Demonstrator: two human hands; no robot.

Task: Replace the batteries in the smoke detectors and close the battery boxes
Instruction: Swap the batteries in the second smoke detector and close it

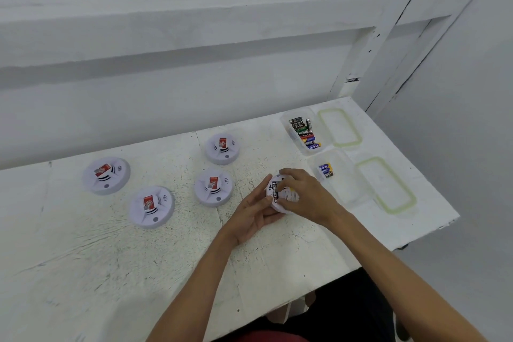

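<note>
A white smoke detector is held back-side up above the table, and a black battery lies in its open battery bay. My left hand cups the detector from below and the left. My right hand curls over its top and right side, fingertips by the bay. Several more white detectors with red labels lie face up on the table, among them one close by and one farther back.
A clear box with several batteries stands at the back right, its green-rimmed lid beside it. A second clear box holds a few batteries, next to another lid. The white table ends at the right edge.
</note>
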